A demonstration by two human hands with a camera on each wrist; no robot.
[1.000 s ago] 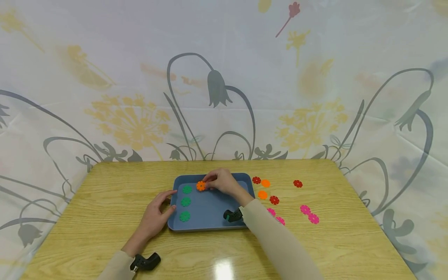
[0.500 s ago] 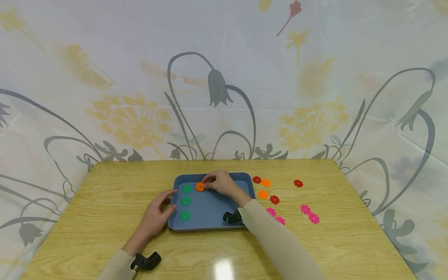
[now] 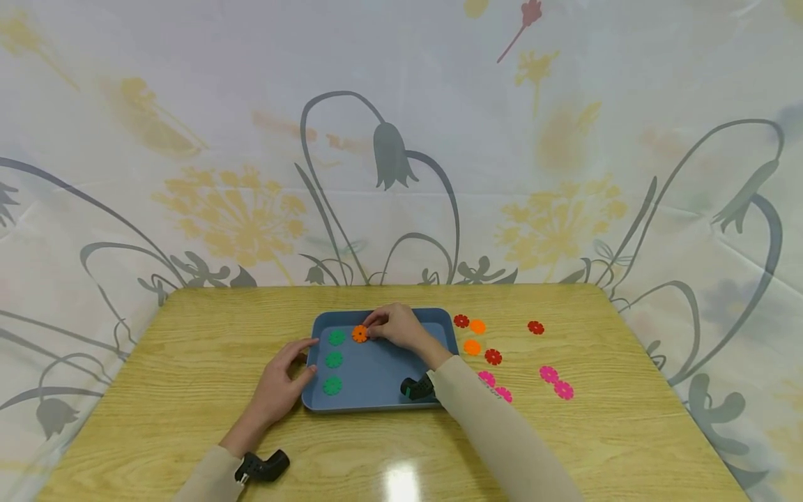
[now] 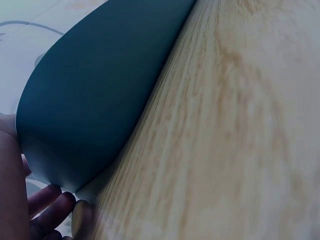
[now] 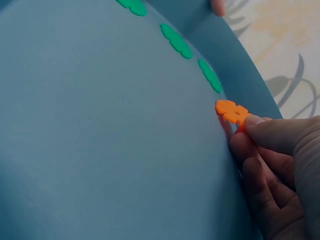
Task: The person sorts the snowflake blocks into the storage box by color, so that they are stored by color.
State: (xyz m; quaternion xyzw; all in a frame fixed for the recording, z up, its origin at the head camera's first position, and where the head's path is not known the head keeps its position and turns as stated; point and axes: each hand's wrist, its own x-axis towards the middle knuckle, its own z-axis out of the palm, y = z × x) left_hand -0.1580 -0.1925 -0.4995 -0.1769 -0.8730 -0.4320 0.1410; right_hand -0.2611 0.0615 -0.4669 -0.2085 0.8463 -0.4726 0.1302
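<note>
A blue-grey tray (image 3: 383,401) lies on the table. My right hand (image 3: 398,328) reaches over its far part and pinches an orange flower-shaped disc (image 5: 231,111) between thumb and fingertips. The right wrist view has the disc tilted, one edge close over the tray floor. Three green flower-shaped discs (image 3: 332,385) form a column along the tray's left side; the farthest one (image 3: 337,337) is just left of the orange disc. At the tray's left end, my left hand (image 3: 279,383) grips the rim, with thumb and index finger at the top edge and other fingers curled against the outer wall (image 4: 75,165).
Right of the tray lie loose flower discs: two orange (image 3: 472,347), several red (image 3: 493,357) and several pink (image 3: 564,390). My right sleeve (image 3: 495,425) crosses the tray's near right corner and partly covers pink ones. A patterned cloth (image 3: 401,209) hangs behind the wooden table (image 3: 351,460).
The orange disc has shifted very slightly left and nearer in the right hand's pinch. The left hand stays at the tray's left rim.
</note>
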